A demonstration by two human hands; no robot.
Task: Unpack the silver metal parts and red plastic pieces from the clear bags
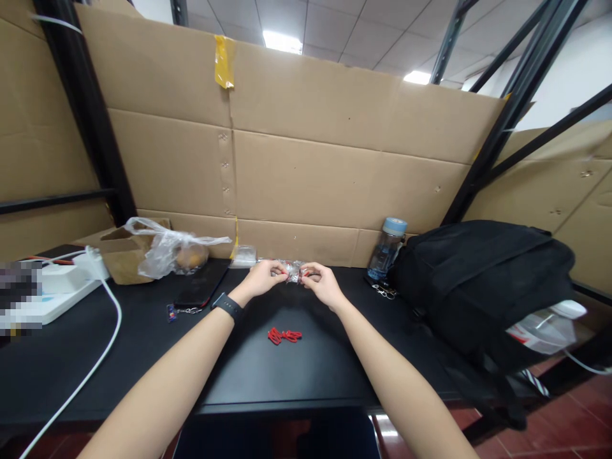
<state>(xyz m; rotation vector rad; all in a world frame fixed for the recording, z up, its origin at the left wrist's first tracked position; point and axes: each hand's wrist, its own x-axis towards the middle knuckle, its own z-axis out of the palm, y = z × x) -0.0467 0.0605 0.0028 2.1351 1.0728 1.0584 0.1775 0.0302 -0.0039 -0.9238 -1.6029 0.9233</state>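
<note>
My left hand [266,278], with a dark watch on its wrist, pinches the left side of a small crinkled clear plastic packet [293,270] near the back of the black table. On the packet's right side, my right hand [324,286] closes thumb and fingers. Bits of red and something shiny show in the packet, too small to make out. Nearer to me, a bundle of red cord [284,336] lies on the table between my forearms, touched by neither hand. Just behind my left hand is a clear plastic box [244,256].
A black phone-like slab [198,290] with a keychain, a plastic bag [174,252] and a cardboard box [125,258] are at left, beside a white power strip [62,296] with cables. At right stand a water bottle [386,248] and black backpack [482,287]. Cardboard [306,172] walls the back.
</note>
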